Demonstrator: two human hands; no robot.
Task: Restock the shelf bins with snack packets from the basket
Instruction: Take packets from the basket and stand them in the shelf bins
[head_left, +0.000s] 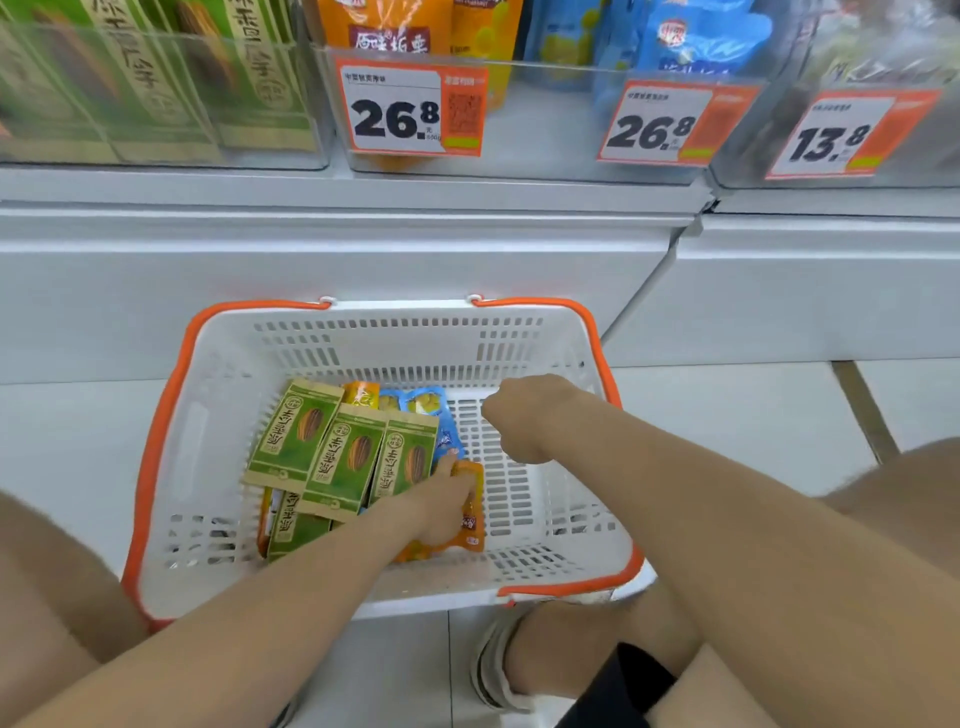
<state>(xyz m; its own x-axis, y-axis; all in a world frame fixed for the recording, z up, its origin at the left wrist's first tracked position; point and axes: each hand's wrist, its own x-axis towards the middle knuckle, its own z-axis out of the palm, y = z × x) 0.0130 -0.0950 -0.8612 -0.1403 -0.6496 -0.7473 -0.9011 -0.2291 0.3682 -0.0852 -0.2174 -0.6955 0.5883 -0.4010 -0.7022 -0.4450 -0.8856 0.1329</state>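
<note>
Pale shop floor under clear shelf bins. In the white basket, the left hand curls its fingers round an orange packet. Green seed packets crowding its left edge could snag and spill. The right hand hovers with fingers tucked under, and I cannot tell whether it holds anything.

Pale glossy floor tiles run up to the white base panels of a shop shelf unit, with a seam between two panels and even, bright light throughout.
</note>
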